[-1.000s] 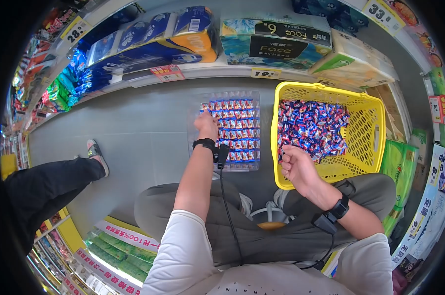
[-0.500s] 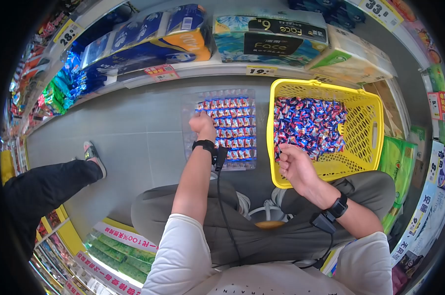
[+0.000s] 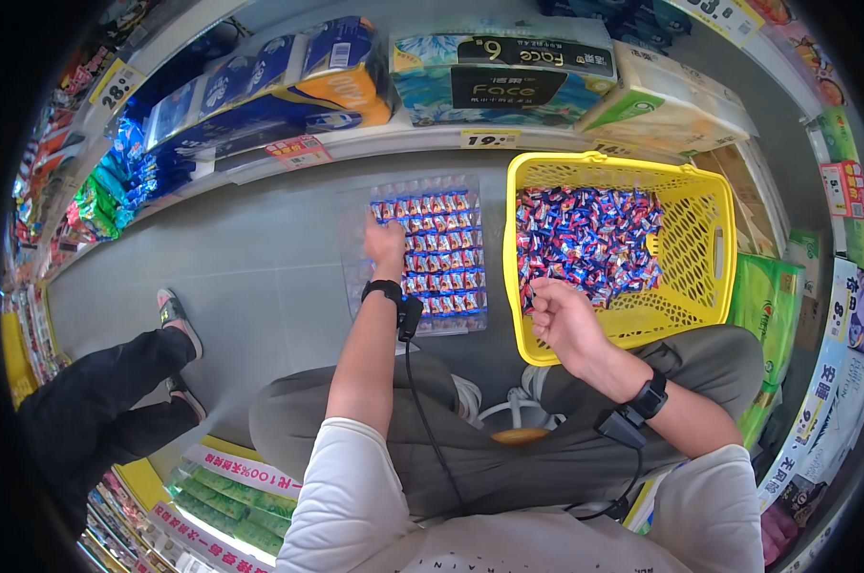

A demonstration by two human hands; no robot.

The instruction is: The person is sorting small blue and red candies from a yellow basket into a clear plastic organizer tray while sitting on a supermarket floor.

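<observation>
Rows of small wrapped candies (image 3: 441,239) fill much of a clear plastic tray (image 3: 355,263) on the floor. My left hand (image 3: 384,244) is at the tray's left side, its fingers bent down by the end of the upper rows. Whatever those closed fingers hold is hidden. To the right stands a yellow plastic basket (image 3: 690,167) with a heap of loose wrapped candies (image 3: 585,239) of blue and red. Over the basket's near left corner is my right hand (image 3: 570,320), fingers curled and pinched together; anything between the fingertips is too small to name.
Shelves with tissue packs (image 3: 503,81) and price tags run behind the tray and basket. A green pack (image 3: 766,310) stands right of the basket. At left, another person's legs (image 3: 117,382) and sandals are on the floor. My crossed legs (image 3: 355,406) are close in front.
The whole view has shifted slightly, moving the tray and basket left in it. My left hand has turned a little at the tray's left side. The other person's second foot now shows.
</observation>
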